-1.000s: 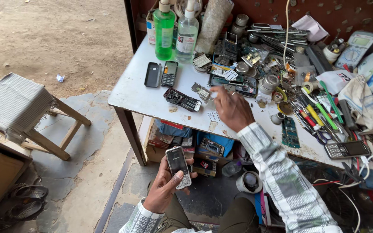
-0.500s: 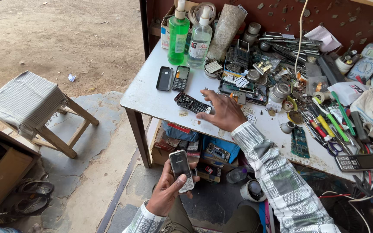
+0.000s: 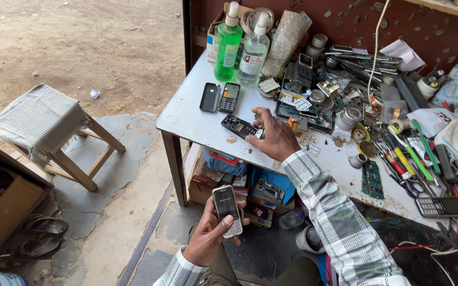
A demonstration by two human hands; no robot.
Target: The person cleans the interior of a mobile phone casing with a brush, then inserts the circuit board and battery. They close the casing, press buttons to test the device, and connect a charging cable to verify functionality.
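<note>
My left hand (image 3: 208, 235) holds a small keypad phone (image 3: 227, 210) upright below the table edge, thumb beside its keys. My right hand (image 3: 275, 136) reaches onto the white table (image 3: 186, 119) and its fingers touch a dark phone circuit frame (image 3: 240, 127) lying flat. Just behind that frame lie a black back cover (image 3: 209, 97) and another keypad phone (image 3: 229, 97). A checked sleeve covers my right forearm.
A green bottle (image 3: 228, 48) and a clear bottle (image 3: 253, 52) stand at the table's back left. Phone parts, tins, screwdrivers (image 3: 406, 159), a green board (image 3: 371, 179) and a multimeter (image 3: 454, 85) crowd the right. A cloth-topped wooden stool (image 3: 46, 127) stands left; boxes sit under the table.
My right hand slid left across the table from the loose parts onto the dark circuit frame. The left hand keeps the phone; the view has shifted slightly.
</note>
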